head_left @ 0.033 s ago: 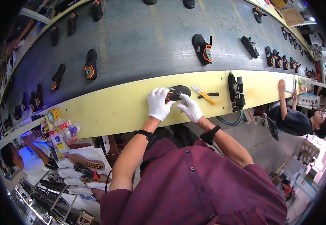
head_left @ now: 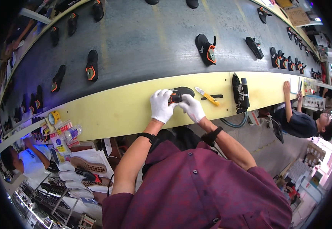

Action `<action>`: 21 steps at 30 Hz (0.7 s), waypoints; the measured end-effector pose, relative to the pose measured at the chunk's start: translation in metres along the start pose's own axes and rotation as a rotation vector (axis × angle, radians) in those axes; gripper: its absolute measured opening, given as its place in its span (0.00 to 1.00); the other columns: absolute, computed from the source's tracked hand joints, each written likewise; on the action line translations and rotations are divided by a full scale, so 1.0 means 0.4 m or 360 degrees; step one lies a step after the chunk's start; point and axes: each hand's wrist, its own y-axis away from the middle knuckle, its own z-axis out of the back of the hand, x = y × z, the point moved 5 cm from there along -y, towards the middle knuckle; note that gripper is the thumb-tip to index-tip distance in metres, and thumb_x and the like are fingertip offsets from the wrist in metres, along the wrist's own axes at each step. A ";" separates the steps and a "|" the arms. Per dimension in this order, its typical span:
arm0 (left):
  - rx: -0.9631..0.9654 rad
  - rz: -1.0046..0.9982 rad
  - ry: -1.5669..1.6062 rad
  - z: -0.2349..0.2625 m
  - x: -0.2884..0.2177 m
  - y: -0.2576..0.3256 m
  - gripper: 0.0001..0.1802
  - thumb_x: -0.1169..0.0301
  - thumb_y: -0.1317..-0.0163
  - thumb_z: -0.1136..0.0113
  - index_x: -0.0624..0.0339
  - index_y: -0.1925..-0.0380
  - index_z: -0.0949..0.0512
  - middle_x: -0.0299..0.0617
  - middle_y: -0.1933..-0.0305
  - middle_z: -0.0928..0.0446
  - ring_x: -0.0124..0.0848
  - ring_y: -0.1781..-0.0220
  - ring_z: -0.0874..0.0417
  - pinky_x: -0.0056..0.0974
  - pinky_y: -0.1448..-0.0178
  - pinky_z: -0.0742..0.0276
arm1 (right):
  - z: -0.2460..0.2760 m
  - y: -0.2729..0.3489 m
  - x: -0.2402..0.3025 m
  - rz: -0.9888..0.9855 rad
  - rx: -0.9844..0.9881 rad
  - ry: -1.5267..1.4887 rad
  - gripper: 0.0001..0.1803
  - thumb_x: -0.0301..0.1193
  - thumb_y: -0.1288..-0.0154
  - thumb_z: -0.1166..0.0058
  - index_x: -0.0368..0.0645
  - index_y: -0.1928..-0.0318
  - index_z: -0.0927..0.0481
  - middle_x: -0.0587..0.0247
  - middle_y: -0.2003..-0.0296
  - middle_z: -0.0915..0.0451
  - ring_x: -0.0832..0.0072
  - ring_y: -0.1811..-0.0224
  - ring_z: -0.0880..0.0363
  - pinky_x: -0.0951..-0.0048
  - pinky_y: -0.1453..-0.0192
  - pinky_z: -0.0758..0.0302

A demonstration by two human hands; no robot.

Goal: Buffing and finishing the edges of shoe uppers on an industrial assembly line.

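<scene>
A black shoe (head_left: 185,90) with an orange-trimmed opening lies on the pale yellow bench in front of me, its toe to the right. My left hand (head_left: 161,106), in a white glove, is closed around the shoe's left end and covers much of it. From the near side, my gloved right hand (head_left: 192,108) pinches the shoe's edge close to the opening; its fingertips are partly hidden. Just right of the shoe lie a yellow-handled utility knife (head_left: 208,96) and a small black strip-like piece (head_left: 216,97) beneath it.
A black air-hosed tool (head_left: 241,93) stands farther right on the bench (head_left: 116,110). Tape (head_left: 54,117) and packets (head_left: 63,141) sit at its left end. Beyond, a dark conveyor belt (head_left: 147,49) carries several black shoes. One person (head_left: 303,124) works at right, another (head_left: 30,160) at left.
My right hand has shifted slightly left and up, bringing its fingers closer together against the shoe. The left hand and the shoe look almost unmoved.
</scene>
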 end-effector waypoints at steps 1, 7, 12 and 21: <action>-0.0024 -0.0016 -0.0003 -0.001 -0.011 -0.004 0.37 0.64 0.54 0.15 0.54 0.43 0.23 0.45 0.40 0.18 0.54 0.36 0.21 0.57 0.31 0.27 | -0.003 -0.029 0.004 -0.0010 -0.0014 0.0001 0.15 0.31 0.27 0.33 0.38 0.46 0.16 0.57 0.67 0.14 0.68 0.65 0.14 0.64 0.57 0.18; -0.0089 -0.0052 0.0039 -0.007 -0.005 -0.009 0.34 0.70 0.55 0.18 0.57 0.46 0.23 0.48 0.42 0.18 0.55 0.39 0.19 0.58 0.34 0.27 | -0.037 -0.169 0.011 -0.0006 -0.0150 0.0545 0.13 0.36 0.32 0.31 0.38 0.59 0.16 0.45 0.66 0.13 0.52 0.62 0.12 0.59 0.52 0.17; 0.0016 0.0151 0.0173 -0.013 0.019 -0.007 0.39 0.66 0.56 0.14 0.59 0.44 0.25 0.51 0.39 0.20 0.56 0.37 0.21 0.58 0.32 0.27 | -0.032 -0.267 0.008 -0.0226 0.0459 0.0443 0.15 0.38 0.31 0.34 0.37 0.63 0.14 0.56 0.75 0.15 0.66 0.75 0.14 0.63 0.68 0.17; 0.0238 0.0471 0.0152 -0.016 0.010 -0.021 0.58 0.60 0.55 0.11 0.66 0.26 0.36 0.61 0.28 0.29 0.59 0.26 0.28 0.57 0.21 0.31 | -0.094 -0.392 0.017 0.0015 0.1020 0.1404 0.24 0.46 0.30 0.41 0.37 0.71 0.11 0.53 0.79 0.15 0.61 0.76 0.13 0.57 0.70 0.19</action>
